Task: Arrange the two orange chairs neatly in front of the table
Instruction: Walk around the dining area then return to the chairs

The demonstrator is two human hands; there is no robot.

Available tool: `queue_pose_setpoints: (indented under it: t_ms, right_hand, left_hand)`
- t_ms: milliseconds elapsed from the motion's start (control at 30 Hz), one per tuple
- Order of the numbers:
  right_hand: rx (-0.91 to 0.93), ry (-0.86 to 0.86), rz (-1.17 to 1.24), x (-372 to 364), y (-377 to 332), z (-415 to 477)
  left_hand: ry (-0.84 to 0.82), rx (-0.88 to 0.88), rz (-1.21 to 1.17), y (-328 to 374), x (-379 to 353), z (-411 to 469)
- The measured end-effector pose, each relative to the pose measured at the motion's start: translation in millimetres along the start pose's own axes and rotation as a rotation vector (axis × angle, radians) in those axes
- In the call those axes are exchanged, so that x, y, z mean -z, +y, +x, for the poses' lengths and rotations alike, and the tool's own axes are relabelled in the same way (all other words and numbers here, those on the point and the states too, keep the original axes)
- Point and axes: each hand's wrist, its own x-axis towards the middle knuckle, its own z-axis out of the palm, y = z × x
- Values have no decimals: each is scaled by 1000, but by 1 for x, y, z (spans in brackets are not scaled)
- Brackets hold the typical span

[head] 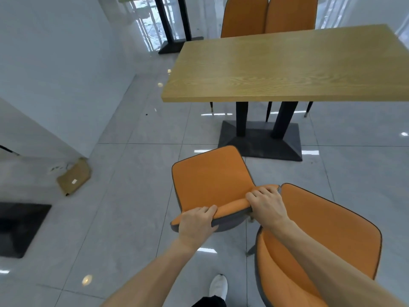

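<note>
Both hands [195,222] grip orange, grey-backed chair [210,185].

Four orange chairs are in view: two near ones, the held chair [210,185] and the chair beside it [321,244], and two pushed in together at the far side, the far left chair [244,16] and the far right chair [292,15]. One wooden table [287,67] stands whole between the pairs on one black base [261,142] with two posts, while parts of two more black table bases show, one at the top [174,44] and one at the left edge [20,227]. Two bare hands, the left hand [197,222] and the right hand [265,207], one white shoe [219,286] and one brown parcel [74,177] on the tiled floor complete the count.
</note>
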Motion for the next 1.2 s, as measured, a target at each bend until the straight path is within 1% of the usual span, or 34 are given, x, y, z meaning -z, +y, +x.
queue_pose_setpoints:
  t_ms: [133, 233, 600, 767, 900, 967, 1100, 1200]
  right_hand:
    - [-70, -22, 20, 4, 15, 21]
    - [-86, -20, 29, 5, 23, 40]
    - [-116, 57, 31, -4, 70, 97]
    - [-122, 43, 33, 1, 82, 125]
    - [-125, 76, 69, 4, 90, 151]
    - [-110, 101, 66, 2, 91, 162]
    - [-84, 91, 71, -2, 88, 167]
    - [-95, 99, 73, -1, 85, 160]
  left_hand:
    - [40, -60, -3, -11, -4, 40]
    - [67, -89, 4, -22, -7, 68]
    - [77, -129, 2, -28, -21, 139]
    - [95, -138, 15, -35, -22, 171]
    - [112, -130, 10, -45, -23, 196]
    - [112, -130, 8, -53, -24, 205]
    - [94, -137, 3, -64, -31, 205]
    - [39, -134, 16, -60, -29, 202]
